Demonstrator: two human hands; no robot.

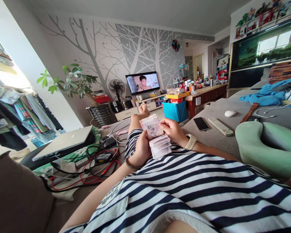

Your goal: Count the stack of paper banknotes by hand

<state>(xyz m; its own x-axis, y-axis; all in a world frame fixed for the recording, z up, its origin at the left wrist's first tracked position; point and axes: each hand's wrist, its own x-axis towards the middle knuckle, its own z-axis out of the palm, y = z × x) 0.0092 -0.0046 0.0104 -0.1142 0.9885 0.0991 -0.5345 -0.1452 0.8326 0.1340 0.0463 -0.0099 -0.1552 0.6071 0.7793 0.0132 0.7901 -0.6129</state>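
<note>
A stack of pale purple and pink banknotes (153, 127) is held above my lap, a large 5 showing on the front note. My left hand (142, 148) is closed around the lower left of the stack, thumb on its face. At the upper right edge, my right hand (172, 129) pinches a note between thumb and fingers. Several folded banknotes (160, 146) hang down below, bent over toward me. The fingers behind the stack are hidden. A pale watch (190, 141) is on my right wrist, a bracelet on the left.
On the sofa to my right lie a phone (201, 124), a remote control (220, 126), a white mouse (230, 113) and a green neck pillow (259, 152). Left of me are a laptop (65, 142) and tangled cables (97, 165). A blue box (175, 110) stands ahead by a cluttered table.
</note>
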